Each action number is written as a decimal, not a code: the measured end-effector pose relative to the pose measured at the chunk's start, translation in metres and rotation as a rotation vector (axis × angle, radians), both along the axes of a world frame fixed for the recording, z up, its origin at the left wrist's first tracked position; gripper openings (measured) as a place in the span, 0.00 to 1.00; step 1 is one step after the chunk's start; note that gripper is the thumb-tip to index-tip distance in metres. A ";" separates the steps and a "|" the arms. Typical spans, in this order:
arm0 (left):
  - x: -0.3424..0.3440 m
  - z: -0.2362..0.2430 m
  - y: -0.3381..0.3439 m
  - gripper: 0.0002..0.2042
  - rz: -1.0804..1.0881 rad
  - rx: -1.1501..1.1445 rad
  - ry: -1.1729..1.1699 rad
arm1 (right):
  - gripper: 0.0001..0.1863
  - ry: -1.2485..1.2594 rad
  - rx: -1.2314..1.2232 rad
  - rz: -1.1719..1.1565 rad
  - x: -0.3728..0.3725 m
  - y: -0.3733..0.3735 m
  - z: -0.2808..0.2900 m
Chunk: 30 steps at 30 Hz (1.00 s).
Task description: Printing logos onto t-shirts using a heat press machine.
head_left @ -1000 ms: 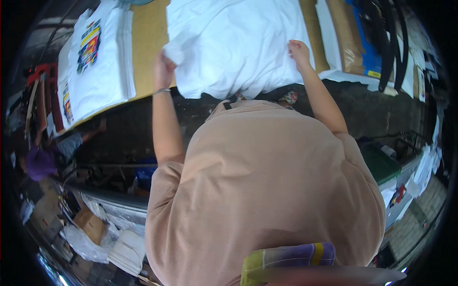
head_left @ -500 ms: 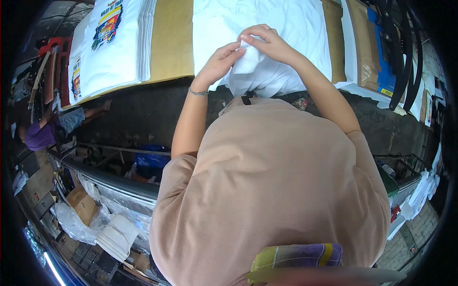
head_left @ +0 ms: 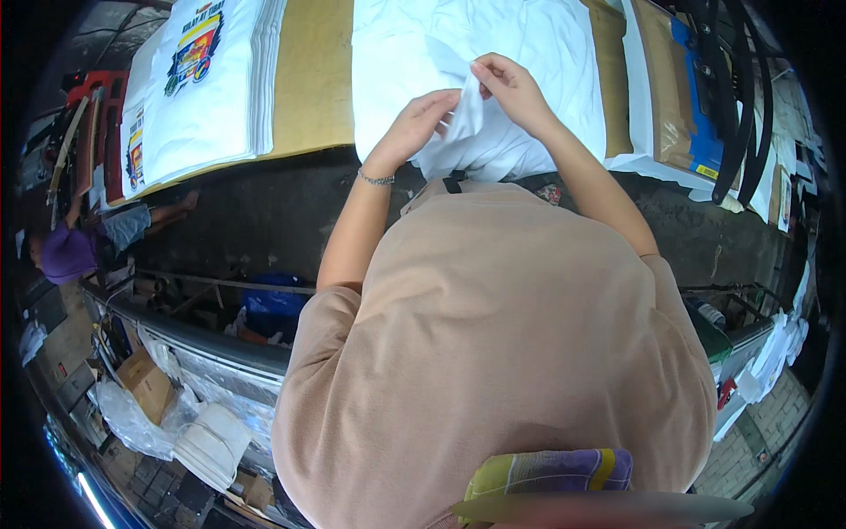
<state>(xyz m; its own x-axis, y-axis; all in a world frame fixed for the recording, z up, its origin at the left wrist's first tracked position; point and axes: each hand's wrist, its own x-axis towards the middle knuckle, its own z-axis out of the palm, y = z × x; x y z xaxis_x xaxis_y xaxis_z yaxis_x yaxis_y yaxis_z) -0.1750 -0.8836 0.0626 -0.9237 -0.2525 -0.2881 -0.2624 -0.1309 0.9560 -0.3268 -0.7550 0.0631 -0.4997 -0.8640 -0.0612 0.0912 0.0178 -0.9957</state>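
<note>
I am pinching a fold of the white shirt (head_left: 520, 62) with my left hand (head_left: 421, 122) and right hand (head_left: 511, 86), both gripping cloth, far from me.

A long table (head_left: 310, 79) topped with bare tan board carries everything, running across the view just beyond both hands. Directly under the left hand (head_left: 414, 128) and right hand (head_left: 511, 88) a white garment (head_left: 538, 44) lies spread on it, its near edge hanging over the table's front. Well to the left of the left hand sits a neat stack of folded white shirts (head_left: 211, 84) with a colourful print on top, and beyond the right hand lie brown cardboard sheets (head_left: 661, 79).
</note>
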 end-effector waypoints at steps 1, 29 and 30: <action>-0.001 -0.001 0.005 0.16 -0.017 0.146 0.049 | 0.12 -0.022 0.092 -0.081 0.002 0.005 -0.001; -0.118 0.077 0.075 0.28 -0.363 -0.232 0.711 | 0.12 0.457 -0.366 -0.213 -0.031 0.124 0.226; -0.121 0.075 0.080 0.27 -0.499 -0.235 0.603 | 0.11 0.539 -0.430 -0.162 -0.032 0.122 0.222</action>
